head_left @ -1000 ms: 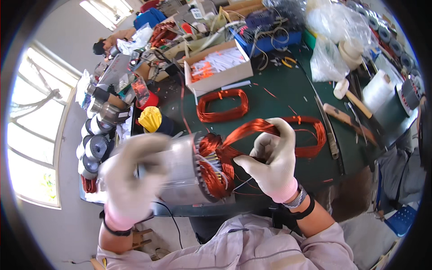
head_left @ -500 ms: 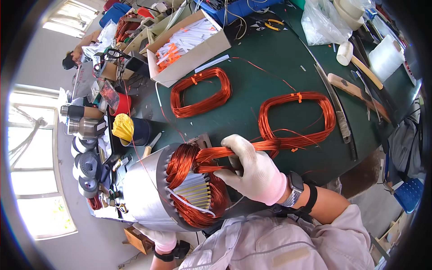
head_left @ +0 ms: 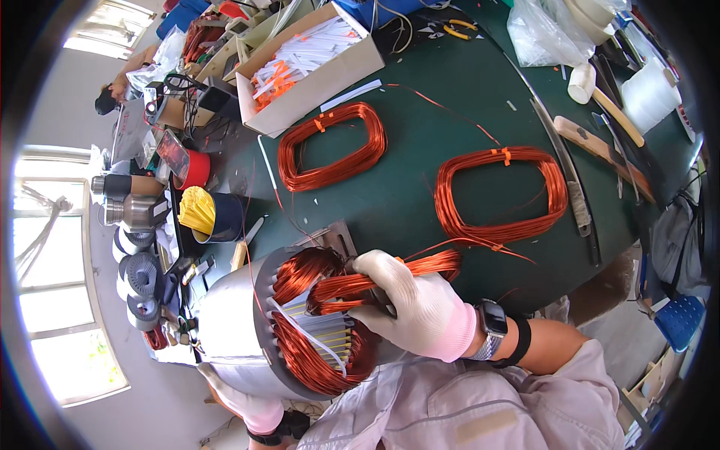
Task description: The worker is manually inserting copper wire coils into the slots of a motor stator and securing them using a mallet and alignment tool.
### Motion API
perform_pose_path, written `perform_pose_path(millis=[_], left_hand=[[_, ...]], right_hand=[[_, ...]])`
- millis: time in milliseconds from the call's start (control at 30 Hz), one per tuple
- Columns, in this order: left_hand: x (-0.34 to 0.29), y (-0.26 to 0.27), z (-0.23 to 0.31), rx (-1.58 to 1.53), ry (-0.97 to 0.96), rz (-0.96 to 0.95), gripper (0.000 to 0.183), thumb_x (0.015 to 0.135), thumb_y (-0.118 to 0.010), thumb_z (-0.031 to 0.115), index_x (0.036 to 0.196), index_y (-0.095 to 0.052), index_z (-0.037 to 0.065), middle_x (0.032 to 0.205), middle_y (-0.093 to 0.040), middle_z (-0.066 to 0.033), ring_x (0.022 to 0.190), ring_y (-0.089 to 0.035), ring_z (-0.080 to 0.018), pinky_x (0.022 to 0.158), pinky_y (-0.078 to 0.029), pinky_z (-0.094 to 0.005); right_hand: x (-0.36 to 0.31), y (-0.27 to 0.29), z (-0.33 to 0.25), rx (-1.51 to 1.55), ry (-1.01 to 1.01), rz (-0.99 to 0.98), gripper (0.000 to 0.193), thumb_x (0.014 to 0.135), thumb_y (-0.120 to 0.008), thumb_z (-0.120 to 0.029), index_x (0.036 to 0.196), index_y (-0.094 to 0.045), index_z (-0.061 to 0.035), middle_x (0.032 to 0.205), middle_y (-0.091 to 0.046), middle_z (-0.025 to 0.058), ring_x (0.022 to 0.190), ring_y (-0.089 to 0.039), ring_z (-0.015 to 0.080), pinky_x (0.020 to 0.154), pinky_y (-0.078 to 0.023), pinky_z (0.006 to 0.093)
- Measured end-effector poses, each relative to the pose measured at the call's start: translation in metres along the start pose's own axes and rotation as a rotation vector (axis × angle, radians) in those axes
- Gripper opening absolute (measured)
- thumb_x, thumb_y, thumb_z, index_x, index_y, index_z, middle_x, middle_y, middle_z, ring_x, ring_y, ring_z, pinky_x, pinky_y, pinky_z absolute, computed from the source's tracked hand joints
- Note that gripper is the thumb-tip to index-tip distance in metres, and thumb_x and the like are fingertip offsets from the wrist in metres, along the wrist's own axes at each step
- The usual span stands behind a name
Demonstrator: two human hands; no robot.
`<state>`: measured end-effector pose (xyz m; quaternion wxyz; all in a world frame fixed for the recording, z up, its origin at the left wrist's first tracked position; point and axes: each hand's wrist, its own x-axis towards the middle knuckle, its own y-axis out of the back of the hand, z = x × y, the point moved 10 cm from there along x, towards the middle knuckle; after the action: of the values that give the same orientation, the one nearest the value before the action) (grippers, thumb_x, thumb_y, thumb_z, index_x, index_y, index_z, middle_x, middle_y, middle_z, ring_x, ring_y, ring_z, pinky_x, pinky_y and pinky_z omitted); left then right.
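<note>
My right hand, in a white glove with a pink cuff, is closed around a bundled copper wire coil. The coil's left end is over the open face of a motor stator, a silver cylinder lying on its side. Copper windings fill part of the stator's rim, around slots with pale and yellow liners. A white strip crosses this face. My gloved left hand lies stretched along the stator's lower side, some fingers hidden.
Two oval copper coils with orange ties, one left and one right, lie on the green table. Behind stands a carton of white and orange strips. A mallet and long tools lie right; a cup of yellow strips stands left.
My right hand has moved slightly left and down with the held coil, whose far end now sits apart from the right-hand coil. My left hand has slid left along the stator.
</note>
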<state>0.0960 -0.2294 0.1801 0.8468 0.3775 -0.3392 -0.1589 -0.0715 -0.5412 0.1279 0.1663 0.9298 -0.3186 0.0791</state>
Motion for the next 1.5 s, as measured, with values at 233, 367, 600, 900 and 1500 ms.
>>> perform_pose_path(millis=[233,367,600,900,1500], left_hand=[[0.003,-0.013,-0.022,-0.206,0.409,0.108,0.077,0.103,-0.064,0.025,0.164,-0.025,0.001,0.155,-0.046,-0.0269,0.14,-0.05,-0.0403,0.117,-0.042,-0.0545],[0.011,-0.016,-0.024,-0.219,0.416,0.084,0.076,0.103,-0.064,0.025,0.164,-0.025,0.001,0.155,-0.046,-0.0268,0.14,-0.051,-0.0401,0.117,-0.042,-0.0544],[0.02,-0.035,-0.036,-0.268,0.435,0.023,0.075,0.103,-0.063,0.025,0.163,-0.026,0.001,0.154,-0.046,-0.0266,0.14,-0.051,-0.0399,0.116,-0.042,-0.0542],[0.027,-0.059,-0.044,-0.322,0.46,-0.032,0.074,0.104,-0.062,0.025,0.163,-0.026,0.001,0.154,-0.047,-0.0262,0.139,-0.051,-0.0395,0.116,-0.043,-0.0539],[0.032,-0.096,-0.048,-0.503,0.504,-0.115,0.071,0.104,-0.061,0.025,0.162,-0.028,0.001,0.153,-0.048,-0.0256,0.138,-0.052,-0.0388,0.115,-0.044,-0.0535]], right_hand=[[0.0,-0.006,0.002,-0.054,0.026,-0.017,0.05,0.091,-0.074,-0.013,0.134,-0.049,-0.0129,0.091,-0.067,0.0134,0.069,-0.069,0.0357,0.059,-0.056,0.0415],[-0.003,0.001,-0.01,-0.099,0.13,0.019,0.044,0.094,-0.068,-0.005,0.135,-0.052,-0.008,0.101,-0.064,0.0107,0.083,-0.068,0.0282,0.072,-0.057,0.0323],[-0.017,-0.021,-0.01,-0.386,0.292,-0.013,0.037,0.1,-0.058,-0.001,0.137,-0.052,0.0032,0.115,-0.057,0.0045,0.102,-0.061,0.0138,0.093,-0.054,0.0266],[0.004,-0.024,-0.013,-0.231,0.138,-0.276,0.031,0.094,-0.06,-0.006,0.125,-0.056,-0.0092,0.084,-0.054,0.0044,0.068,-0.061,0.0185,0.058,-0.052,0.0278],[0.014,-0.038,-0.042,-0.501,0.229,-0.395,0.043,0.09,-0.063,-0.009,0.131,-0.052,-0.0114,0.087,-0.063,0.0122,0.068,-0.069,0.0302,0.052,-0.055,0.0414]])
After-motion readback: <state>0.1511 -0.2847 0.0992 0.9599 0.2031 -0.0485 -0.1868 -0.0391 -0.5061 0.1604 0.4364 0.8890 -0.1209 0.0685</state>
